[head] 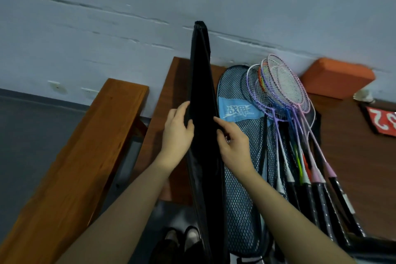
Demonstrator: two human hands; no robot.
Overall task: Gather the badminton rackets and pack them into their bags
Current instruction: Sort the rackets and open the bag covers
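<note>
Your left hand (177, 133) grips the black bag (202, 113) by its left edge; right hand (233, 146) pinches the opposite edge, so the bag stands upright btwn them over the worktop (353, 156). Fabric looks soft & floppy, prob light: hold near the opening seam. Rackets (285, 100) lie fanned just right, on a blue mesh bag (237, 92); frames stiff, strings fragile, so take them by the handles. Wall (128, 38) close behind; open room on your left.
</note>
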